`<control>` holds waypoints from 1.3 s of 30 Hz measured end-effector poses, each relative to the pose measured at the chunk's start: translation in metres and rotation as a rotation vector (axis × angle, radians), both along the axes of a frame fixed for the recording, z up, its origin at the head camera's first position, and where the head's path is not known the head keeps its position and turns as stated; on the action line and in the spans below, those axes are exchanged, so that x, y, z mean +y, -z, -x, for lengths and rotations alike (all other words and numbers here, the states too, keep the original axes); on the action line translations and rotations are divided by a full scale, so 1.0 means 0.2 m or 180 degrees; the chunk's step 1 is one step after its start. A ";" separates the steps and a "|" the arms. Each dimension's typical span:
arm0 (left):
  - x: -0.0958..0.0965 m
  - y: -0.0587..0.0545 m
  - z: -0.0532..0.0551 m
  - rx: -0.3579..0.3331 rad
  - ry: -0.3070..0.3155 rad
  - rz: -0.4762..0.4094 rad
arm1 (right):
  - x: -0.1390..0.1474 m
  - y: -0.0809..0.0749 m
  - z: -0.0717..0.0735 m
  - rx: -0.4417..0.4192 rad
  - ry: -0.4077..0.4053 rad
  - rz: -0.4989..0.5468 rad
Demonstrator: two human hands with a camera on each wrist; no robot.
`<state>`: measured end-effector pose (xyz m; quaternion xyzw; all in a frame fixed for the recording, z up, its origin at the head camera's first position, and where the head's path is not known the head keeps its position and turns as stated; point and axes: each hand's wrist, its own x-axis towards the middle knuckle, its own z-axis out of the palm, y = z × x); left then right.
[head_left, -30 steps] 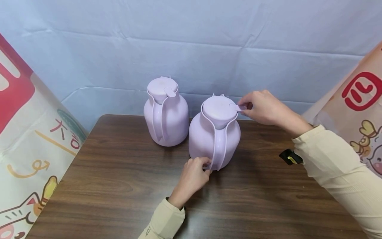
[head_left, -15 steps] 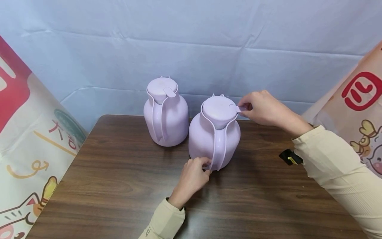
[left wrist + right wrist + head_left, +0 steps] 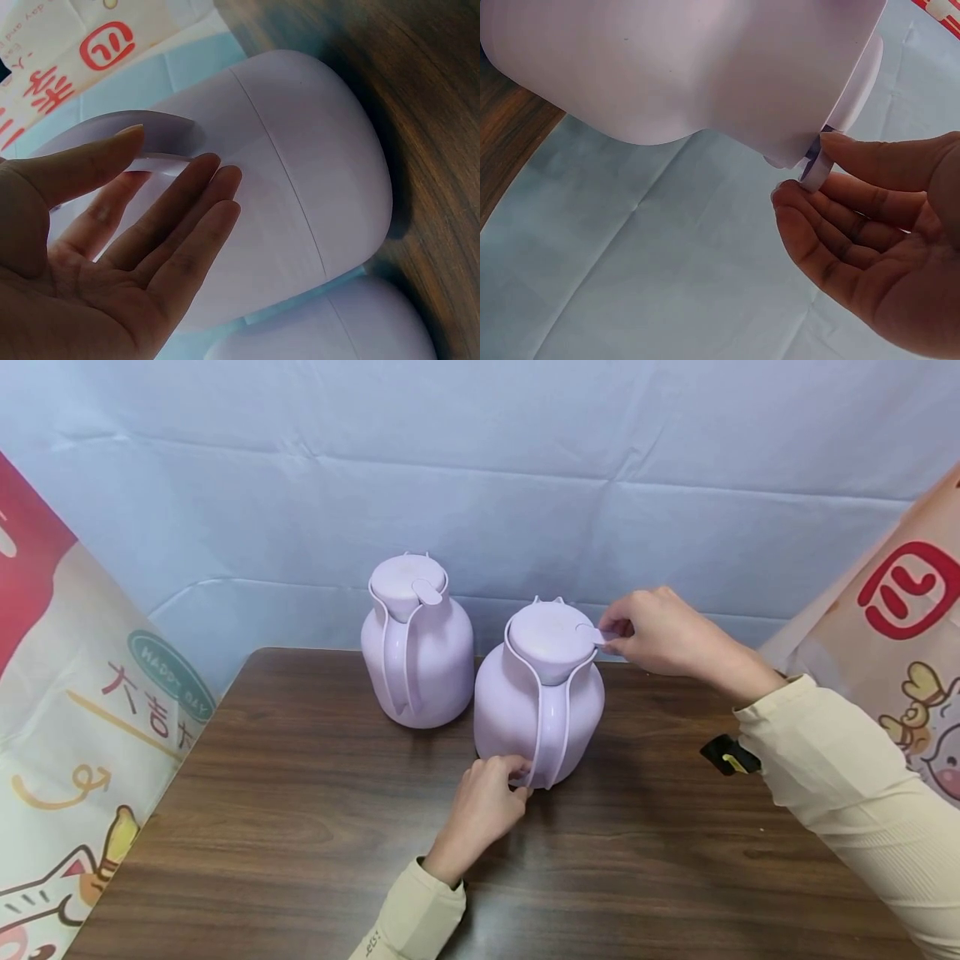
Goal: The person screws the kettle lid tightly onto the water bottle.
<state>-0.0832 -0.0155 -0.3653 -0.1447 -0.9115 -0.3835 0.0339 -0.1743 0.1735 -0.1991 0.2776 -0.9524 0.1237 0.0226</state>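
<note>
Two lilac thermos jugs stand upright on the table. The nearer jug (image 3: 502,710), on the right, is between my hands. My left hand (image 3: 487,802) pinches the lower end of its handle (image 3: 553,727) between thumb and index finger; in the left wrist view the other fingers extend alongside the jug's body (image 3: 300,150). With thumb and fingertips my right hand (image 3: 663,631) pinches the small lever tab (image 3: 817,171) that juts from the round lid (image 3: 551,631) to the right. The other jug (image 3: 442,660) is behind and to the left, its own lid tab (image 3: 427,592) pointing toward the front right.
The brown wood-grain table (image 3: 300,827) ends just behind the jugs, where a pale blue cloth (image 3: 480,460) hangs. Printed banners flank it, the left banner (image 3: 45,760) and the right banner (image 3: 900,652). A black strap end (image 3: 727,754) sticks out by the right sleeve.
The left banner has shifted leftward, showing more of its print. Both hands and both jugs stay in practically the same place.
</note>
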 end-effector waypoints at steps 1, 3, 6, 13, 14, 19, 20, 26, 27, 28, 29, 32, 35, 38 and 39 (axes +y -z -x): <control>0.00 0.00 0.00 0.0003 -0.0002 0.0003 | 0.00 0.00 0.00 0.0008 -0.0003 -0.0006; 0.00 0.00 0.00 0.0006 -0.0005 0.0007 | 0.00 0.00 0.00 0.0021 -0.0007 -0.0015; 0.00 0.00 0.00 0.0013 -0.0010 0.0008 | 0.00 0.00 0.00 0.0024 0.0001 -0.0014; 0.00 0.00 0.00 0.0056 -0.0004 0.0004 | 0.00 -0.01 -0.01 0.0001 0.0050 0.0020; 0.00 0.00 0.00 0.0057 -0.0005 0.0005 | 0.00 -0.01 -0.01 -0.0002 0.0055 0.0030; 0.00 0.00 0.01 0.0032 0.0002 -0.0004 | 0.00 -0.01 -0.01 -0.0004 0.0067 0.0060; 0.00 0.00 0.01 0.0024 0.0007 -0.0006 | 0.00 -0.01 -0.01 -0.0011 0.0069 0.0069; 0.00 0.00 0.01 0.0008 0.0014 -0.0014 | -0.01 -0.01 -0.01 -0.0039 0.0105 0.0113; 0.00 0.00 0.01 0.0006 0.0016 -0.0017 | -0.01 -0.01 -0.01 -0.0037 0.0118 0.0115; 0.00 0.00 0.01 0.0003 0.0018 -0.0017 | -0.01 -0.01 -0.01 -0.0035 0.0128 0.0117; 0.00 0.00 0.01 0.0001 0.0018 -0.0017 | -0.01 -0.01 -0.01 -0.0031 0.0134 0.0118; 0.00 0.00 0.01 -0.0003 0.0021 -0.0015 | 0.00 -0.01 -0.01 -0.0036 0.0151 0.0124; 0.00 0.00 0.01 0.0003 0.0024 -0.0010 | -0.01 -0.01 -0.01 -0.0048 0.0147 0.0143; 0.00 0.00 0.01 -0.0002 0.0025 -0.0017 | -0.01 -0.01 -0.02 -0.0060 0.0143 0.0169; 0.00 0.00 0.01 -0.0005 0.0025 -0.0021 | -0.01 -0.01 -0.02 -0.0062 0.0140 0.0177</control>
